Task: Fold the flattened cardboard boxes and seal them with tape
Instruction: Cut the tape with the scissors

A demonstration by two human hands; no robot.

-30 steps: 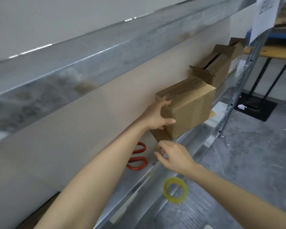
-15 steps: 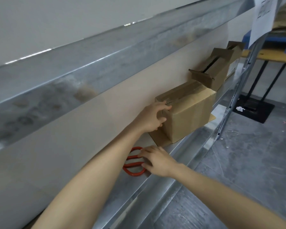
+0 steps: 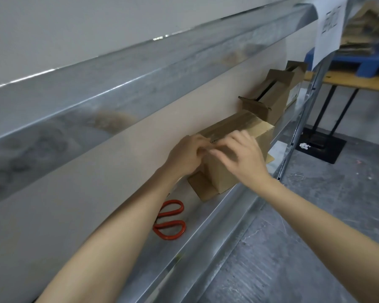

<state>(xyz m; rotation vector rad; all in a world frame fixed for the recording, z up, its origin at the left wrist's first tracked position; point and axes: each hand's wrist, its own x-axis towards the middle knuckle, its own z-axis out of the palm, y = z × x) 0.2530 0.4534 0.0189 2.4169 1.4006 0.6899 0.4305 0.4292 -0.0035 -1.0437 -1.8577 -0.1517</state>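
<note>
- The steel shelf (image 3: 206, 235) runs from lower left to upper right in front of you, against a pale panel (image 3: 96, 182), with a steel beam (image 3: 140, 68) above it.
- The grey floor (image 3: 293, 248) lies below on your right.
- The box (image 3: 225, 173) stands closed on the shelf, close against the panel. It rests on a flat card (image 3: 202, 188) that sticks out at its near end, and a glossy strip of tape (image 3: 234, 125) runs along its top.
- An open box (image 3: 271, 95) stands just beyond it on the same shelf, its top gaping.
- Your left hand (image 3: 184, 156) grips the near top corner of the box on the panel side, fingers curled over the edge.
- Your right hand (image 3: 245, 156) lies over the near top edge, fingers fairly straight and a little apart, pressing the cardboard. Their tips meet your left fingertips, and blur hides whether anything is pinched between them.
- The red scissors (image 3: 170, 219) lie flat on the shelf nearer you, well apart from the box and partly behind your left forearm.
</note>
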